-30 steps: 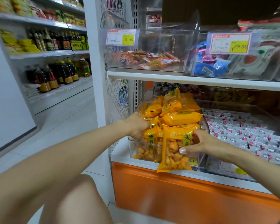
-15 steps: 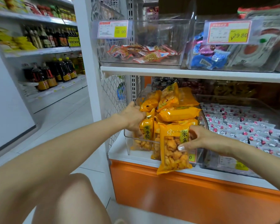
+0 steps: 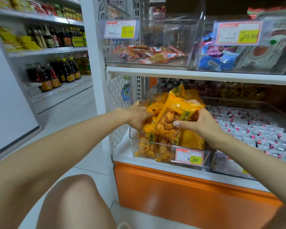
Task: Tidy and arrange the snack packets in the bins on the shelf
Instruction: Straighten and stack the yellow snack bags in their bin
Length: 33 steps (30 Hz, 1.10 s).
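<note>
A clear plastic bin [image 3: 165,149] on the lowest shelf holds several orange snack packets, some upright at the front, others piled behind. My right hand [image 3: 200,124] grips one orange packet [image 3: 170,119] tilted over the top of the pile. My left hand [image 3: 137,115] reaches into the bin's left side and grips the packets [image 3: 153,106] there. An 8.90 price tag [image 3: 189,157] hangs on the bin's front.
Next to it on the right is a bin of small white and pink packets [image 3: 254,129]. The upper shelf [image 3: 196,75] carries clear bins of red-orange packets [image 3: 149,55] and blue packets [image 3: 216,60]. An aisle with bottle shelves [image 3: 56,71] lies to the left. My knee [image 3: 73,200] is below.
My right hand has lifted the orange packet from in front of the bin up onto the pile, tilting it. My left hand stayed at the bin's left side.
</note>
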### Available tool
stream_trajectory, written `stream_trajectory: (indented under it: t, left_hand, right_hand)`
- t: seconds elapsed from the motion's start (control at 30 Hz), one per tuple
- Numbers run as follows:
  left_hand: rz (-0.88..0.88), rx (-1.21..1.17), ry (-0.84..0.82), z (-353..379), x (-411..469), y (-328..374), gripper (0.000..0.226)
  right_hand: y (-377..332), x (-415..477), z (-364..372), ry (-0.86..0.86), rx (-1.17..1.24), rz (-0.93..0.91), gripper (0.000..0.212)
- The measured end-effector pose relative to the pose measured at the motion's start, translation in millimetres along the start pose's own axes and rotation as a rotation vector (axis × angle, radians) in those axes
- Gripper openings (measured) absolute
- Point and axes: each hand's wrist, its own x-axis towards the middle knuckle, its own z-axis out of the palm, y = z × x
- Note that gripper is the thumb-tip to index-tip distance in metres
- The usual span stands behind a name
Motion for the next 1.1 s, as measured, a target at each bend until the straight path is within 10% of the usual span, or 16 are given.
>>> stream_trajectory:
  t: [0.77, 1.1]
  left_hand:
    - [-0.034, -0.33, 0.122, -5, 8, -32, 0.025]
    - [-0.031, -0.953, 0.252, -29, -27, -36, 0.018]
  right_hand:
    - [14, 25, 39, -0.045, -0.35, -0.074, 0.041]
    - [20, 28, 47, -0.131, -0.413, -0.075, 0.038]
